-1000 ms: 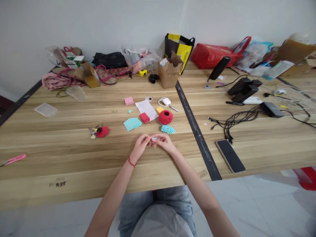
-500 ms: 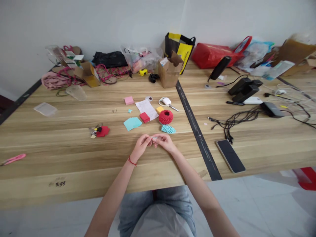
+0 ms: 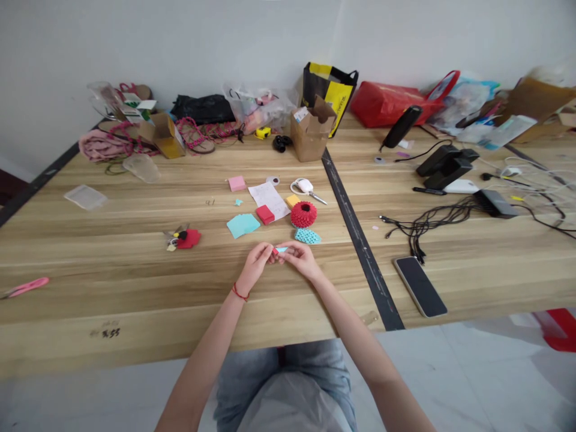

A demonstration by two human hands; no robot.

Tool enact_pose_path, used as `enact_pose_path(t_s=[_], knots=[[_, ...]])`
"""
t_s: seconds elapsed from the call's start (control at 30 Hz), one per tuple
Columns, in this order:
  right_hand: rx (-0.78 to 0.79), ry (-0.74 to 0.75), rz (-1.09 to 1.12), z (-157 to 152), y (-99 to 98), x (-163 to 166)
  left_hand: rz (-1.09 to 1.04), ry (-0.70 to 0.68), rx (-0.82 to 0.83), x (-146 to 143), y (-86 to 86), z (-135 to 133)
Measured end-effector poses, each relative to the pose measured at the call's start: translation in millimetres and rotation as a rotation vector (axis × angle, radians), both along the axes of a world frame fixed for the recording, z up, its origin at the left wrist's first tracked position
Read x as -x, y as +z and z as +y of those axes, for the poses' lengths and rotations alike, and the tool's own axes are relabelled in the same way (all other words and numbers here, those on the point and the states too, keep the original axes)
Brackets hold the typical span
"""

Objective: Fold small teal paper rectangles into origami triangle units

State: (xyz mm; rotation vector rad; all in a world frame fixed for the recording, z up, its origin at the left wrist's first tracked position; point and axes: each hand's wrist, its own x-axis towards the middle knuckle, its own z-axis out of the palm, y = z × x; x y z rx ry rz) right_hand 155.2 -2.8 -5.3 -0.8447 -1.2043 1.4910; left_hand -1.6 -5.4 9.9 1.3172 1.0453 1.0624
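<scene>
Landmark: the red, round, ridged ornament (image 3: 303,220) with a dark hole at its centre, on the wood-grain tabletop (image 3: 180,300).

Left hand (image 3: 257,261): nearer the person than the landmark and to its left; fingers bent, thumb and fingertips pinched on the small red and light-blue paper-like piece (image 3: 281,249). Right hand (image 3: 300,258): on the person's side of the landmark; fingers curled, pinching the same piece from the other end. Piece held between the two hands, nearer the person than the landmark and slightly left of it. Whether it is one part or two joined: cannot tell, fingers cover much of it.

Light-blue, oblong, textured object (image 3: 308,236): just on the person's side of the landmark. Yellow-orange square pad (image 3: 291,200): close behind it, to the left. White sheet of paper with faint writing (image 3: 269,197): left of it, with the red block-shaped pad (image 3: 265,214) at its near edge. Flat light-blue paper sheets (image 3: 243,225): farther left. White-handled metal scissors (image 3: 318,197): beyond the landmark.
</scene>
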Motion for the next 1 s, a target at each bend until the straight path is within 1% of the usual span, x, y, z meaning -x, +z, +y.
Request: enact_pose_path(t_s=[0.13, 0.27, 0.33, 0.47, 0.57, 0.7, 0.8, 0.9, 1.0], knots=[[0.001, -0.020, 0.011, 1, -0.8, -2, 0.077, 0.029, -0.095, 3, 3.2, -2], [-0.043, -0.059, 0.010, 2, -0.2, -4, 0.239, 0.035, -0.282, 4, 6.0, -4], [-0.041, -0.066, -0.014, 2, 0.7, -5, 0.295, 0.048, -0.350, 4, 5.6, -5], [0.002, -0.058, -0.043, 1, 2.4, -6, 0.331, 0.110, -0.388, 4, 2.7, -5], [0.016, -0.069, -0.011, 2, 1.8, -6, 0.358, 0.152, -0.396, 4, 1.0, -4], [-0.001, -0.059, 0.003, 2, -2.6, -4, 0.392, 0.147, -0.431, 4, -2.3, -4], [-0.081, -0.077, -0.117, 1, -5.5, -4, 0.433, 0.132, -0.514, 5, -5.4, -5], [-0.268, -0.135, -0.371, -1, -6.2, -5, 0.498, 0.124, -0.581, 4, -7.8, -6], [-0.434, -0.177, -0.572, -3, -5.5, -7, 0.561, 0.116, -0.572, 2, -8.9, -8]])
